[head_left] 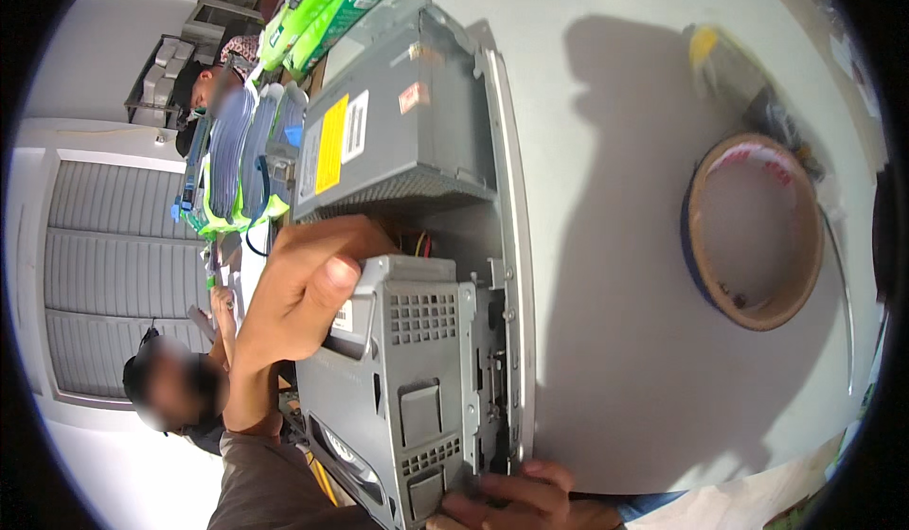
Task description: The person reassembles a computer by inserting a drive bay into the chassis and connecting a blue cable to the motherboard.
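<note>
A grey metal computer case [519,341] lies open before me, with a power supply [369,142] at its far end and a perforated drive cage [383,379] at its near end. My left hand [308,289] bends over the cage's far end. Its thumb lies by the cage, while the curled fingers dip into the gap beside the power supply, where their tips are hidden. Red, yellow and black wires [423,244] show in that gap. At the near end, my right hand [516,503] curls its fingers over the edge of the case.
On the pale table [625,341] to the right lies a roll of tape [696,237], close to a blurred yellow-tipped tool [724,66]. Green packages [327,14] and a stack of grey sheets [232,156] stand at the far left. Co-workers [175,383] are on the left.
</note>
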The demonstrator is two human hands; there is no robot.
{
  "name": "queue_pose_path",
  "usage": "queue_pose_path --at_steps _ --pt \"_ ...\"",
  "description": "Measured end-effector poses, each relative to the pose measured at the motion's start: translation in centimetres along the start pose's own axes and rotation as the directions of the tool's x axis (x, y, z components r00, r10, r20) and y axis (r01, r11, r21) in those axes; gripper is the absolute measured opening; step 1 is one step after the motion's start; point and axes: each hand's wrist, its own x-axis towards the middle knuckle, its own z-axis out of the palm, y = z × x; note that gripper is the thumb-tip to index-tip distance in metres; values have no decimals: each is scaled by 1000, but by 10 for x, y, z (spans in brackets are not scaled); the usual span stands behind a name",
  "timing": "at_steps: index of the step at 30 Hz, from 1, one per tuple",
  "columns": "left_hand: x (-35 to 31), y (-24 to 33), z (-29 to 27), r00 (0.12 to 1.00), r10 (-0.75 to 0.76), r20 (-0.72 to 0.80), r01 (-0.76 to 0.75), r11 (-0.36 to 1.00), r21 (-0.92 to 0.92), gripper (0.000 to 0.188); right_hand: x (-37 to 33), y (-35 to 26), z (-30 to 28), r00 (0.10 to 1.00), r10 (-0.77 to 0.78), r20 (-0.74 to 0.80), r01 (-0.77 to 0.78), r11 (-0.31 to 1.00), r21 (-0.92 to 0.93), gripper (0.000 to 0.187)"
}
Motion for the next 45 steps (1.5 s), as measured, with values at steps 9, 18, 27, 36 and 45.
queue_pose_path --at_steps 9,18,27,36,45 --pt "-21 -8 0 1000 14 -17 -16 996 -91 61 4 1 -8 950 -227 214 236 972 -17 20" --pt "-17 3 -2 996 -67 -59 67 998 -6 78 -5 -9 9 999 -34 -26 34 999 -23 8" --pt "-29 -4 -2 990 -80 -116 75 996 -47 45 -11 -3 9 966 -248 -72 241 966 -91 10" --pt "-29 -22 0 988 -154 32 154 988 12 57 -3 -42 2 945 -200 258 298 853 -429 66" --pt "-66 -18 -64 826 -94 -555 -216 858 -467 71 77 -132 40 829 -470 303 538 818 -205 63"
